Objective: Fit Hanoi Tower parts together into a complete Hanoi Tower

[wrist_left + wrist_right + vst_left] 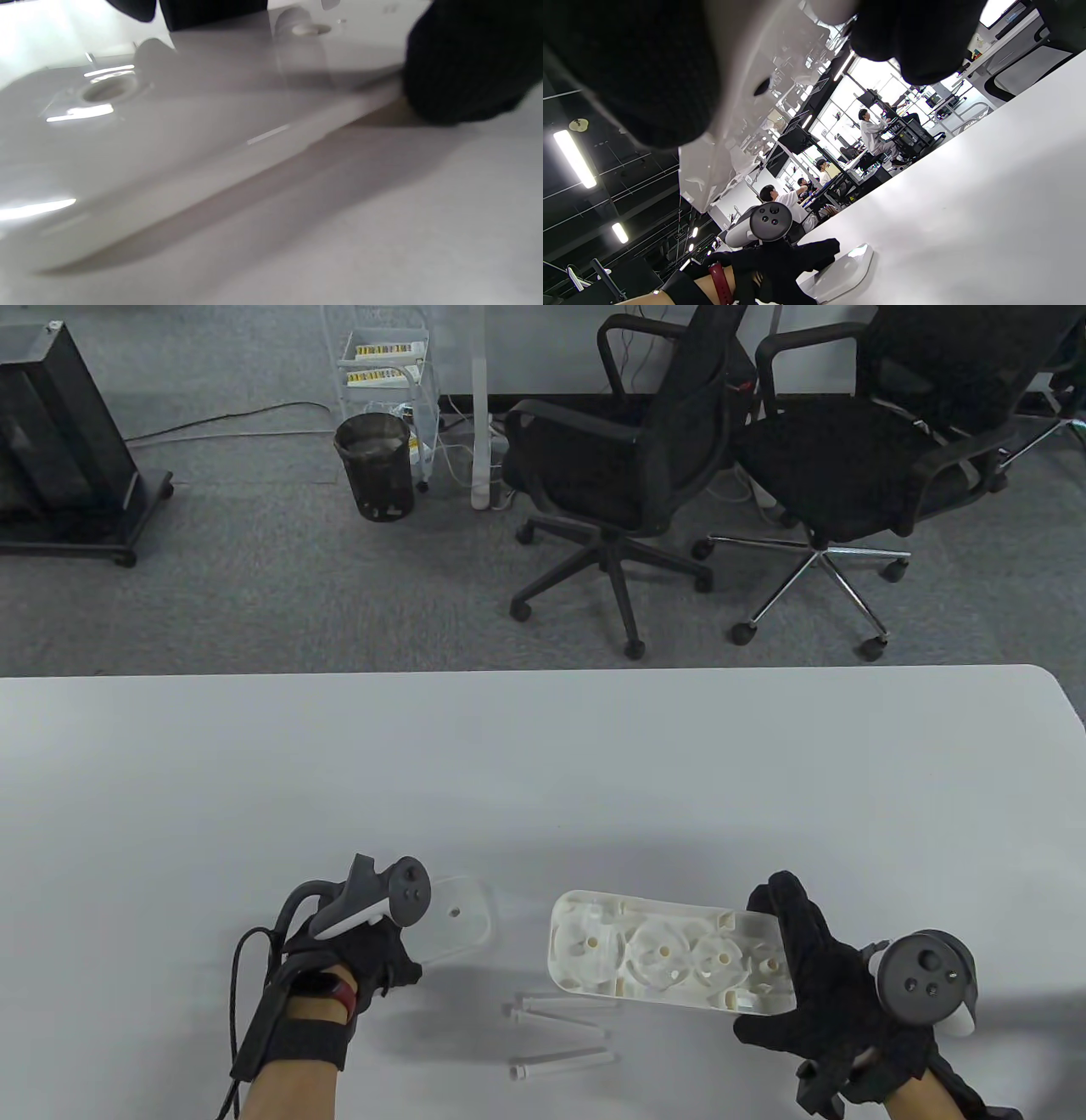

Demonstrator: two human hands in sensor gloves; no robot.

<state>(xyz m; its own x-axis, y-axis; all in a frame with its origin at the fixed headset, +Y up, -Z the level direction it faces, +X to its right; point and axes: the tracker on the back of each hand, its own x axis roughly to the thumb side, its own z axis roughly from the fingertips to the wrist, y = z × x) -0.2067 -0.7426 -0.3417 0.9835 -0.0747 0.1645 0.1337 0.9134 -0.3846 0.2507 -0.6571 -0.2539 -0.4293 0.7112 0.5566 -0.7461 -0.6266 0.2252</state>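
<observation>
My right hand (785, 963) grips the right end of the white Hanoi base shell (662, 954), held underside up so its ribs and round sockets show. In the right wrist view my gloved fingers (916, 38) clamp this shell (734, 127) above the table. My left hand (394, 946) holds the near end of a flat glossy white plate (458, 916) with a small hole, low at the table. In the left wrist view the plate (169, 140) fills the frame and a gloved finger (462, 63) is at its edge. Three white pegs (564, 1010) lie loose between my hands.
The grey-white table (543, 780) stretches far beyond the parts. Its back edge runs across the middle of the table view. Two black office chairs (628, 475) and a bin (373, 466) stand on the floor beyond it.
</observation>
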